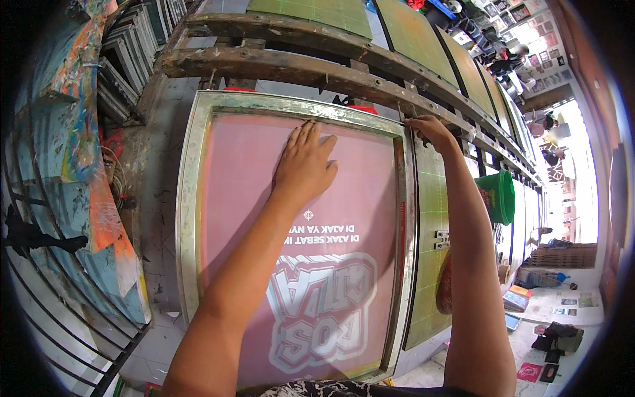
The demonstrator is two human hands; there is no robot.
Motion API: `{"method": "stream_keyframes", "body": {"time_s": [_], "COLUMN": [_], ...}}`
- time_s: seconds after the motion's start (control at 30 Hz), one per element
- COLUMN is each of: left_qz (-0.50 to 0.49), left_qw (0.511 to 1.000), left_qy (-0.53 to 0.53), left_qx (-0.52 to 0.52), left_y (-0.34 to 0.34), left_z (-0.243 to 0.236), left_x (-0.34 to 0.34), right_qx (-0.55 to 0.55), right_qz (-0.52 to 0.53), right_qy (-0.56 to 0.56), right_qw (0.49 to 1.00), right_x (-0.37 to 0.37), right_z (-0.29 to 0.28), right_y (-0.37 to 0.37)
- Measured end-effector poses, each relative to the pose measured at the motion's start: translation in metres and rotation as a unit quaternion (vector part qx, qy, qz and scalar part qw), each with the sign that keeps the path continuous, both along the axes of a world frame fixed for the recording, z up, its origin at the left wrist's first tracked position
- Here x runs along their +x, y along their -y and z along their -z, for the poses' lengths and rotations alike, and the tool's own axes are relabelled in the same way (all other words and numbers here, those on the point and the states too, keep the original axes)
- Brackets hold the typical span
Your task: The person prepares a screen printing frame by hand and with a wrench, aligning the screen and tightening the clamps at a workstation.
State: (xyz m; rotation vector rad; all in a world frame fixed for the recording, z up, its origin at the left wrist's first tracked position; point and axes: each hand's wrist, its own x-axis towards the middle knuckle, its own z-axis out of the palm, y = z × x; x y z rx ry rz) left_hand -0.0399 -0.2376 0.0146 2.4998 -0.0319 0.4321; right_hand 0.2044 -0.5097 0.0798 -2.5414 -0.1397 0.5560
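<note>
L hand [306, 159], fingers loosely spread, rests empty on pink mesh [241, 159]; R hand [428, 131] curled at corner, can't tell grip; screen frame [190, 198] already by wooden rail [284, 66], prob. not inked yet.

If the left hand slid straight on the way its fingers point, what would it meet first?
The far rail of the metal frame, just beyond the left hand's fingertips; whether they already touch it is hard to tell from this view.
</note>
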Motion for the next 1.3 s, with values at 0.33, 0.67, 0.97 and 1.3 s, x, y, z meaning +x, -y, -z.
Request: {"method": "stream_keyframes", "body": {"time_s": [0.33, 0.67, 0.97, 1.3], "left_qz": [-0.002, -0.003, -0.003, -0.003], "left_qw": [1.000, 1.000, 1.000, 1.000], "left_qy": [0.014, 0.023, 0.005, 0.008], "left_qx": [-0.014, -0.002, -0.003, -0.006], "left_y": [0.001, -0.001, 0.001, 0.000], "left_z": [0.004, 0.005, 0.002, 0.003], "left_x": [-0.002, -0.002, -0.002, 0.000], "right_qx": [0.047, 0.033, -0.018, -0.018], "right_qz": [-0.002, 0.025, 0.027, 0.021], "right_qy": [-0.095, -0.113, -0.066, -0.042], "right_qw": [0.994, 0.993, 0.997, 0.999], "right_x": [0.028, 0.027, 0.026, 0.016], "right_z": [0.017, 0.013, 0.007, 0.004], "right_y": [0.001, -0.005, -0.010, -0.014]}}
